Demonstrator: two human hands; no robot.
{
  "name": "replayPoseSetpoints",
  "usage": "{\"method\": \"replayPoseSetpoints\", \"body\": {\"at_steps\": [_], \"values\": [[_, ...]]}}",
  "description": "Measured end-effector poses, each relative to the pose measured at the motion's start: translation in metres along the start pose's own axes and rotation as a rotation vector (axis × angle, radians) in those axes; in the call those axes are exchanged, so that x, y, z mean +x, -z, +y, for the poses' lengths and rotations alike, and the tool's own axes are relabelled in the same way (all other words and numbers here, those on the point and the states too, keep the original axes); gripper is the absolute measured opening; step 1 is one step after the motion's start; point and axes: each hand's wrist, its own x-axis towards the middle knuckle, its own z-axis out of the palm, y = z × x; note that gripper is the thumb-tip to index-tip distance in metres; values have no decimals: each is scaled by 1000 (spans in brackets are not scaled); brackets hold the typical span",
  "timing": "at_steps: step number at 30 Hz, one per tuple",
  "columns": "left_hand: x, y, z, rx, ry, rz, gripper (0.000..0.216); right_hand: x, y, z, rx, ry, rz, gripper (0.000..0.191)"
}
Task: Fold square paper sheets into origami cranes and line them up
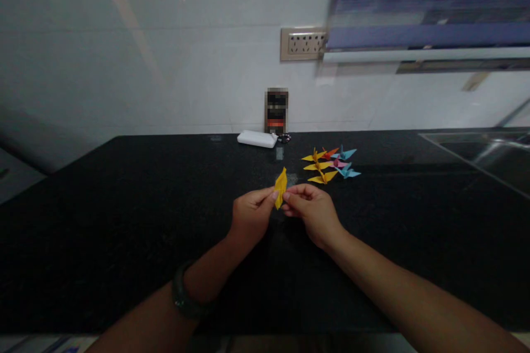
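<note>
A piece of folded yellow origami paper (280, 185), long and pointed at its top and bottom, is held upright above the dark countertop. My left hand (252, 214) pinches its left edge between thumb and fingers. From the other side, my right hand (317, 212) has thumb and fingertips closed on the right edge; some of those fingers are curled and partly hidden. Beyond my right hand stand several finished paper cranes: yellow cranes (323, 177), an orange-red crane (330, 153), a pink crane (338, 163) and blue cranes (348, 172).
The black countertop (144, 220) runs back to a pale tiled wall (186, 66). A white oblong device (256, 138) with a beaded strap lies near the wall. Behind it leans a pixelated upright object (276, 110). A wall socket (304, 43) and a purple-blue panel (430, 5) are above.
</note>
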Motion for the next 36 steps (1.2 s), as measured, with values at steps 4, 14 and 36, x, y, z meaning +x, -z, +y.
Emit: {"method": "replayPoseSetpoints", "body": {"at_steps": [4,14,36], "values": [[2,1,1,-62,57,-25,20,0,1,0,-58,73,6,20],[4,-2,-3,-296,271,-129,16,3,6,8,-330,355,35,10],[5,-3,-6,-216,196,-120,16,1,11,0,-596,746,75,12]]}}
